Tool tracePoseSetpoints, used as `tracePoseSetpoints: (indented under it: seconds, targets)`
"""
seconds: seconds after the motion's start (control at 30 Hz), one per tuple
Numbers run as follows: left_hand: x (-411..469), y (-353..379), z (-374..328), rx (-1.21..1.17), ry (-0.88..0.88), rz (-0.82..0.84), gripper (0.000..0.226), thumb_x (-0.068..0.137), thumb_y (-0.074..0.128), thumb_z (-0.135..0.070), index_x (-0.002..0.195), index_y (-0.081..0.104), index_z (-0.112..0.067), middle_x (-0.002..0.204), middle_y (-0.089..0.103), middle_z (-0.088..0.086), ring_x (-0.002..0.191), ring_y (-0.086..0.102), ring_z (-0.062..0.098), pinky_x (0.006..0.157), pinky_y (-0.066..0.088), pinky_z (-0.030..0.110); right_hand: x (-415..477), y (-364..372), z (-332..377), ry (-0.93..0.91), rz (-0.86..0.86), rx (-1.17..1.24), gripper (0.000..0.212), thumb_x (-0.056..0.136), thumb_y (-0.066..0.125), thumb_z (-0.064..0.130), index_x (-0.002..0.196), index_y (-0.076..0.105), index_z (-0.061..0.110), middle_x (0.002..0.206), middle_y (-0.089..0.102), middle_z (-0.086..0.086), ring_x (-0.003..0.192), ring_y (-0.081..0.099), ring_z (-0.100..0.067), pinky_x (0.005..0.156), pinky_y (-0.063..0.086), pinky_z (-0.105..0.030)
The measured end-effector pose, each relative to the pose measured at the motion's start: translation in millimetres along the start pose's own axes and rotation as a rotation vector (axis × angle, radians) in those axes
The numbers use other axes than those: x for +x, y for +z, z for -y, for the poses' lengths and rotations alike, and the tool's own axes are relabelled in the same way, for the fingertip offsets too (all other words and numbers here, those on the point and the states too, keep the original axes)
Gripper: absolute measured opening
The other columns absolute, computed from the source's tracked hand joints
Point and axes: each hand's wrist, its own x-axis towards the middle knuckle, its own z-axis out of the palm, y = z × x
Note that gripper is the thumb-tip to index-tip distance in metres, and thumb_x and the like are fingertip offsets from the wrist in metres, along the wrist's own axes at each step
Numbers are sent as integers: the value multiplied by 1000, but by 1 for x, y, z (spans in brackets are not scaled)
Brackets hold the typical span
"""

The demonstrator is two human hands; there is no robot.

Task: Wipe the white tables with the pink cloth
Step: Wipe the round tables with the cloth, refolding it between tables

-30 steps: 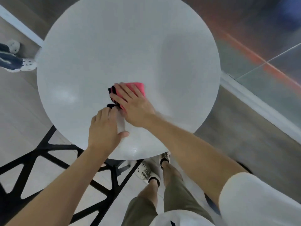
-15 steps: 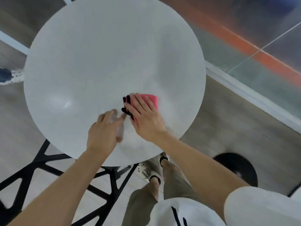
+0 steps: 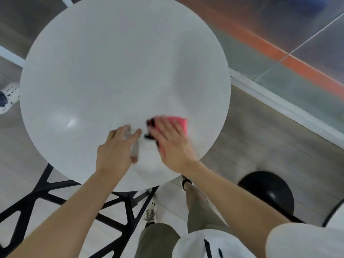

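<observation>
A round white table [image 3: 93,71] fills the middle of the head view. The pink cloth [image 3: 180,121], with a black edge, lies on the table's near right part. My right hand [image 3: 173,144] presses flat on the cloth with straight fingers. Just to its left, my left hand [image 3: 113,151] grips a small clear bottle-like thing [image 3: 134,148] above the tabletop; motion blur hides its details.
A black stool seat [image 3: 268,192] stands on the floor at the right, close to my right arm. A black open-frame chair [image 3: 37,198] sits under the table's near left edge. Another person's shoe [image 3: 9,95] shows at the far left. A glass wall with an orange stripe [image 3: 297,66] runs along the right.
My right hand has slid the pink cloth to the right across the table. My left hand has followed, still holding the clear thing. The view has shifted, bringing the black stool in.
</observation>
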Motion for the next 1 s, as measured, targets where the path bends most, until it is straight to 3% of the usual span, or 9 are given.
tracePoseSetpoints:
  seconds: [0.1,0.23,0.33,0.47,0.53,0.6,0.73,0.87,1.0]
  targets:
    - [0,-1,1,35,52,-33,104,75,97,-39,160,38,-51,164,32,-9,143,39,23,69,56,37,-28,-9,-44,-187,71,-33,51,115,43,32,166,44,27,179,26,-3,169,15,-24,137,12,-49]
    - [4,0,2,70,116,-70,101,80,92,-42,159,30,-50,162,30,-5,142,38,25,72,54,39,-4,-30,-126,387,-166,-88,52,114,39,35,166,43,28,179,27,-4,168,18,-25,136,13,-51]
    - [6,-1,4,98,148,-88,97,81,90,-47,159,32,-46,159,34,0,140,41,29,74,51,41,19,-8,-82,649,-296,-75,56,111,42,33,166,42,25,179,26,-7,167,19,-28,136,12,-52]
    - [4,-3,7,108,177,-99,96,82,88,-55,160,34,-47,156,37,-1,139,42,28,77,51,41,-23,40,68,343,-205,-16,53,112,46,29,164,47,22,178,30,-8,167,21,-28,135,15,-53]
    - [4,-4,8,103,182,-87,95,82,88,-57,160,35,-47,155,37,-2,138,42,26,77,50,41,-48,39,73,112,-82,-41,52,115,44,33,166,44,25,179,27,-5,168,16,-25,136,14,-51]
    - [3,-4,6,116,177,-82,92,81,88,-53,157,38,-46,152,39,-2,136,43,27,73,47,40,-55,26,29,71,-28,-79,53,117,41,38,168,39,29,180,23,-1,169,14,-22,137,11,-47]
    - [8,0,6,130,186,-103,91,77,89,-52,152,38,-48,146,40,-1,131,44,27,69,45,38,-32,-6,-72,480,-238,-123,54,112,42,38,165,44,27,178,31,-4,166,24,-27,136,14,-48]
    - [13,0,10,121,170,-97,92,74,91,-57,150,40,-52,146,40,-1,133,44,28,72,47,40,11,18,-17,809,-394,-97,57,109,41,35,164,45,20,177,30,-13,165,24,-33,135,13,-52]
    - [5,-1,8,105,157,-90,93,77,90,-57,155,40,-52,152,39,-3,138,42,26,75,51,42,-39,40,90,293,-158,3,55,111,49,28,164,46,20,178,29,-10,168,18,-31,135,13,-54]
